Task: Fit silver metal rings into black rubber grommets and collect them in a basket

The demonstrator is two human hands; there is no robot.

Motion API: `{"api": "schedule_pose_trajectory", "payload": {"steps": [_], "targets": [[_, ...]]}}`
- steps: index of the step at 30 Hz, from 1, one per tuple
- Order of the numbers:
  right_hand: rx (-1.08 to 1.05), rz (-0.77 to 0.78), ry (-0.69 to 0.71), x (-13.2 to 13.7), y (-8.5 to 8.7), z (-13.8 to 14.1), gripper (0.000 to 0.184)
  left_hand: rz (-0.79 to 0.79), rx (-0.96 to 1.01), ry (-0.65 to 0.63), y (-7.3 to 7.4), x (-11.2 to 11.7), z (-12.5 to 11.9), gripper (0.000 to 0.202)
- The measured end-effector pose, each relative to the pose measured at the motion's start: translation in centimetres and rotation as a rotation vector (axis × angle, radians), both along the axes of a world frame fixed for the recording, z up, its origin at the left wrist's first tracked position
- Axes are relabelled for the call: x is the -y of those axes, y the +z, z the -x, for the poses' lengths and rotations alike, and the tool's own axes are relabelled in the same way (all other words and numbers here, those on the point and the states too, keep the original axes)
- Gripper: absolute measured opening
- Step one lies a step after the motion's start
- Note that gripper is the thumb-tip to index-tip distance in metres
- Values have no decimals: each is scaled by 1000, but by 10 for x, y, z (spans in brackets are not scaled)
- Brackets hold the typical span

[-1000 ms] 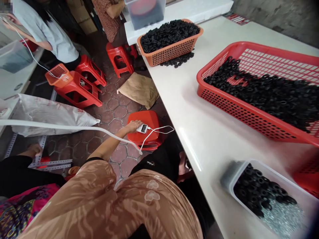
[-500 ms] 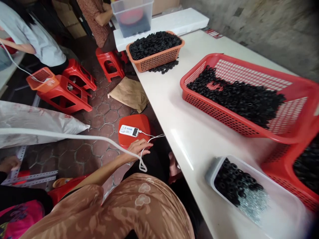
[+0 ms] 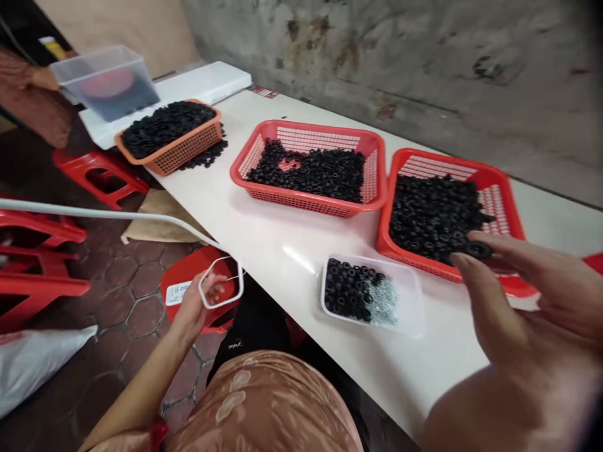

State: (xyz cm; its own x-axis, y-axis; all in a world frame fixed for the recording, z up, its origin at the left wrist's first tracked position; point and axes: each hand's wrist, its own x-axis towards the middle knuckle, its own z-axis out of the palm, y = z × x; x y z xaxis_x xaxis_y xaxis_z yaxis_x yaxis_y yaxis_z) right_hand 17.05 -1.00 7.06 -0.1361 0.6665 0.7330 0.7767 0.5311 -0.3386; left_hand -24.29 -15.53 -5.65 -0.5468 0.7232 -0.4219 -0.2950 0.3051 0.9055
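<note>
My left hand (image 3: pixel 195 309) hangs low beside the table, fingers curled around a loop of white cable (image 3: pixel 221 290). It hovers over a red stool (image 3: pixel 188 271) that carries a small white device (image 3: pixel 176 293). My right hand (image 3: pixel 522 295) is raised at the right, thumb and forefinger pinched on a black ring (image 3: pixel 478 250). It sits just in front of the right red basket (image 3: pixel 500 188), which is heaped with black rings. A clear tub (image 3: pixel 409 323) of black rings and small metal parts stands on the white table (image 3: pixel 282 235) between my hands.
A second red basket (image 3: pixel 306 204) and an orange basket (image 3: pixel 188 150) of black rings line the table, with a clear box (image 3: pixel 106 81) behind. Red stools (image 3: pixel 42 251), brown paper (image 3: pixel 157 223) and a white sack (image 3: pixel 28 367) lie on the tiled floor. Another person's sleeve (image 3: pixel 28 103) is top left.
My view has swung right from the floor toward the table. My left hand left the white device on the stool and drew back with the cable. My right hand came into view.
</note>
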Motion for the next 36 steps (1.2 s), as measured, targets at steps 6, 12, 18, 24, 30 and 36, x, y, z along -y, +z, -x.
{"api": "schedule_pose_trajectory", "payload": {"steps": [6,12,18,24,30,36], "targets": [[-40,-32,-48,2,17,5,31,-11,382,-221,30,1,-41,68],[30,-7,220,-1,8,19,25,-366,242,-549,67,-69,-120,57],[82,76,288,3,6,19,25,-507,304,-887,97,-141,-193,50],[88,72,278,-4,1,11,28,-482,448,-873,90,-161,-217,37],[51,55,241,-12,-4,20,29,-495,562,-895,88,-185,-223,35],[-85,208,42,-10,-1,5,14,-554,574,-943,96,-221,-223,30]]}}
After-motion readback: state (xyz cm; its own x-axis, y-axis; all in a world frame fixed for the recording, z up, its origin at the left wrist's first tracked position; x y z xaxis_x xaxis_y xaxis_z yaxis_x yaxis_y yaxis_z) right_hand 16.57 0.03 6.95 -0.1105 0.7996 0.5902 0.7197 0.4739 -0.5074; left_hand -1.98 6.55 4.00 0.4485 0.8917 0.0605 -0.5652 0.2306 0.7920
